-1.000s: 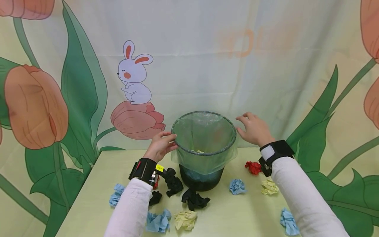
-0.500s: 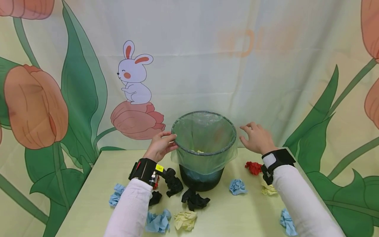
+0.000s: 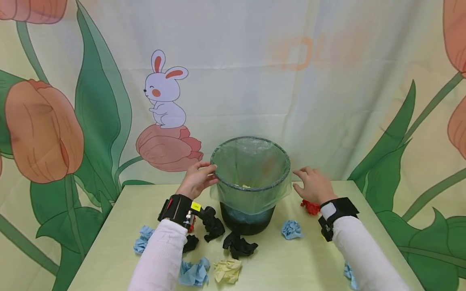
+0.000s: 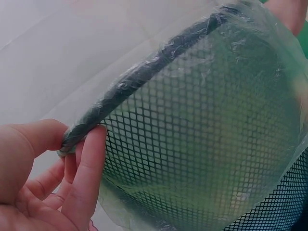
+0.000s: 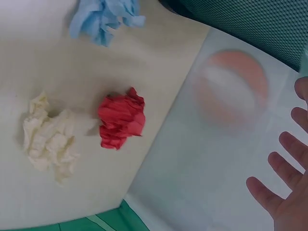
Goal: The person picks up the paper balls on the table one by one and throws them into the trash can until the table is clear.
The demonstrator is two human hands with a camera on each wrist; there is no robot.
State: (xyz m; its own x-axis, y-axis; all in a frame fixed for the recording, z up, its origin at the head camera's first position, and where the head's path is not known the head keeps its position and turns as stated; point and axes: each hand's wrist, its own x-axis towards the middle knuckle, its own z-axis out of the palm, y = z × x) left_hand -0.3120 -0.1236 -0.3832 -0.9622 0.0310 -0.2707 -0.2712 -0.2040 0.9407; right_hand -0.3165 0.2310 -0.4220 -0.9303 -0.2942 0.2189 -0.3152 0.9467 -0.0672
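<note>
The left hand (image 3: 196, 180), left of centre in the head view, pinches the lined rim of the bin (image 3: 247, 228) between thumb and fingers. The right hand (image 3: 314, 186) hangs just off the rim's other side, its fingers apart and holding nothing.

The bin stands upright right of centre, its green liner (image 3: 251, 204) folded down outside the rim; a little yellow shows inside. Just below the right hand lies a red ball (image 3: 310, 207) of paper, with a blue ball (image 3: 292, 229) nearer the bin. At the bin's lower left lie 3 black balls (image 3: 239, 245). At the bottom of the frame are a yellow ball (image 3: 227, 270) and another blue one, with 1 more blue at each side.

Behind the table (image 3: 291, 266) hangs a backdrop (image 3: 247, 101) with tulips and a rabbit (image 3: 169, 105).
</note>
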